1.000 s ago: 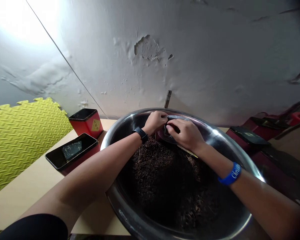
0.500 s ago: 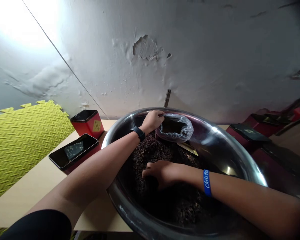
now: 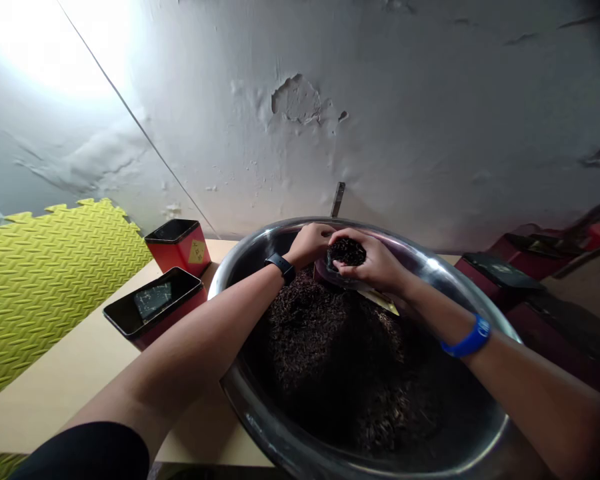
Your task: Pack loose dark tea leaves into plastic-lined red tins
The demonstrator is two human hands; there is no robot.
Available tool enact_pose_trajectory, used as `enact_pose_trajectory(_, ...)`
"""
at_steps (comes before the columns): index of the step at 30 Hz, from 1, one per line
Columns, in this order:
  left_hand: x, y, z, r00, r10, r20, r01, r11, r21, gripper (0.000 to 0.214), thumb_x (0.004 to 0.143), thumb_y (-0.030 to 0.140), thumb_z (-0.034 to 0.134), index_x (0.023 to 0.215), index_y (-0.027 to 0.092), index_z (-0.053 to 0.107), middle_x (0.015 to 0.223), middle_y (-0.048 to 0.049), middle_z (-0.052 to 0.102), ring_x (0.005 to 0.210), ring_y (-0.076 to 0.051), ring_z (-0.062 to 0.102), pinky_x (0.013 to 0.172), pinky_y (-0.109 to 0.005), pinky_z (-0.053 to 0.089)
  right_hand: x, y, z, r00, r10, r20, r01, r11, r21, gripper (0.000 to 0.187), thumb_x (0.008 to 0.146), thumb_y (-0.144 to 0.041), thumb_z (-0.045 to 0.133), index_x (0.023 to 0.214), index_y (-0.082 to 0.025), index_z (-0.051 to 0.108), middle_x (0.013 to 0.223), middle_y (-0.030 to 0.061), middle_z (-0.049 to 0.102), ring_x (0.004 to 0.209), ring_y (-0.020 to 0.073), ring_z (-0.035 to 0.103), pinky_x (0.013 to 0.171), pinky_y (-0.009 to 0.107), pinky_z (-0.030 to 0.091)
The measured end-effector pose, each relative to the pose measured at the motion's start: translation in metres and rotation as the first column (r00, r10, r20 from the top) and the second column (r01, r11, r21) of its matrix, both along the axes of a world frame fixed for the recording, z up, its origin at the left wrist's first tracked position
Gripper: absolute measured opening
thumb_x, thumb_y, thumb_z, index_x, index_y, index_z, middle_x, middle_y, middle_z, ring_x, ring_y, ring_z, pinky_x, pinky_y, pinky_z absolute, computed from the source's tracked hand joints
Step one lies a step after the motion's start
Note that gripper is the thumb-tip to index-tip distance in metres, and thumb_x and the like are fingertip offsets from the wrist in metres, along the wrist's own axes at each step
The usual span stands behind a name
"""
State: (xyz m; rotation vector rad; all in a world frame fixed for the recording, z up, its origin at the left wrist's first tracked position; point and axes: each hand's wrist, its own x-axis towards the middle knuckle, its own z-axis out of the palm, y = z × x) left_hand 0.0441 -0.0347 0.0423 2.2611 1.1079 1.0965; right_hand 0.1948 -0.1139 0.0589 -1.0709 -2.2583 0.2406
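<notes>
While over a steel basin (image 3: 260,241), right fingers (image 3: 367,257) cupping tea (image 3: 347,252), left fingers (image 3: 320,233) pinching bag (image 3: 330,275)

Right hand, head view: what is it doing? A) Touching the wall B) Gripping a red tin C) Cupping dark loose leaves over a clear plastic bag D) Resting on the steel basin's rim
C: the right hand is cupped around dark loose leaves at the mouth of a clear plastic bag.

Blown-out glare top-left on pale peeling plaster wall (image 3: 380,120), w/ wide-angle bend at edges; shiny round steel basin (image 3: 433,270) throws highlights, dark leaf heap (image 3: 340,367) v. dim, shadowy.
</notes>
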Motion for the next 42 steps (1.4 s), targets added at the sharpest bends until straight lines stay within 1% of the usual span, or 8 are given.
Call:
enact_pose_trajectory(5,0.007,0.001,-0.008,0.994,0.007,-0.109,0.009,0.989,0.147,0.026,0.075,0.020,0.054,0.096,0.018,0.069,0.090,-0.0050,0.069,0.079,-0.016,0.060,0.075,-0.026,0.045,0.019,0.026,-0.024,0.865,-0.274,0.420,0.329,0.942,-0.062,0.029,0.076,-0.036,0.053,0.097,-0.020,0.065,0.095,0.0093,0.068,0.085,0.0242,0.061,0.071,0.031,0.043)
enact_pose_trajectory(10,0.008,0.003,-0.011,0.990,0.006,-0.138,0.019,0.984,0.175,0.026,0.077,0.019,0.052,0.096,0.019,0.069,0.093,-0.0048,0.069,0.081,-0.016,0.061,0.075,-0.025,0.045,0.008,0.006,-0.012,0.867,-0.377,0.325,0.327,0.924,0.200,0.029,0.085,-0.035,0.041,0.093,-0.020,0.066,0.094,0.0081,0.068,0.086,0.0233,0.061,0.072,0.032,0.041)
enact_pose_trajectory(16,0.003,0.005,-0.009,0.993,0.064,-0.098,-0.049,0.988,0.147,0.029,0.077,0.018,0.050,0.099,0.018,0.069,0.096,-0.0052,0.069,0.088,-0.016,0.060,0.082,-0.025,0.045,-0.023,-0.021,-0.033,0.891,0.132,0.435,-0.069,0.985,-0.157,0.038,0.084,-0.047,0.044,0.102,-0.021,0.065,0.105,0.0067,0.064,0.092,0.0206,0.059,0.081,0.030,0.043)
enact_pose_trajectory(21,0.002,0.007,-0.010,0.994,0.073,-0.081,-0.060,0.987,0.152,0.029,0.076,0.019,0.051,0.097,0.017,0.070,0.094,-0.0054,0.069,0.089,-0.018,0.061,0.081,-0.024,0.045,-0.033,-0.015,-0.088,0.730,0.145,0.668,0.108,0.940,-0.322,0.118,0.043,-0.063,0.072,0.142,-0.021,0.023,0.148,0.0179,0.011,0.128,0.0439,0.022,0.096,0.051,0.032)
enact_pose_trajectory(24,0.001,0.008,-0.010,0.994,0.076,-0.077,-0.063,0.986,0.157,0.029,0.076,0.018,0.050,0.096,0.017,0.070,0.093,-0.0051,0.070,0.087,-0.017,0.061,0.081,-0.023,0.045,-0.034,-0.013,-0.099,0.667,0.201,0.718,0.149,0.907,-0.393,0.118,0.037,-0.059,0.075,0.139,-0.025,0.027,0.146,0.0188,0.013,0.120,0.0451,0.036,0.088,0.052,0.039)
enact_pose_trajectory(31,-0.001,0.009,-0.009,0.993,0.087,-0.078,-0.075,0.987,0.145,0.029,0.075,0.018,0.050,0.096,0.016,0.070,0.091,-0.0051,0.070,0.085,-0.017,0.061,0.080,-0.024,0.045,-0.042,-0.028,-0.077,0.606,0.431,0.668,-0.018,0.847,-0.531,0.074,0.055,-0.038,0.070,0.124,-0.023,0.050,0.111,0.0115,0.057,0.087,0.0274,0.060,0.066,0.033,0.047)
enact_pose_trajectory(36,-0.001,0.010,-0.009,0.995,0.059,-0.075,-0.047,0.986,0.157,0.030,0.075,0.017,0.051,0.097,0.016,0.070,0.090,-0.0052,0.070,0.083,-0.017,0.061,0.079,-0.024,0.046,-0.043,-0.033,-0.059,0.722,0.560,0.405,-0.226,0.745,-0.627,0.055,0.062,-0.029,0.063,0.116,-0.024,0.057,0.096,0.0024,0.066,0.081,0.0194,0.060,0.066,0.027,0.046)
enact_pose_trajectory(42,-0.002,0.012,-0.009,0.996,0.033,-0.082,-0.020,0.989,0.146,0.031,0.074,0.016,0.050,0.098,0.015,0.070,0.091,-0.0063,0.070,0.084,-0.017,0.061,0.079,-0.025,0.045,-0.024,-0.021,-0.014,0.907,0.409,0.098,-0.335,0.844,-0.420,0.038,0.067,-0.022,0.059,0.104,-0.018,0.059,0.102,0.0023,0.063,0.092,0.0163,0.057,0.085,0.025,0.042)
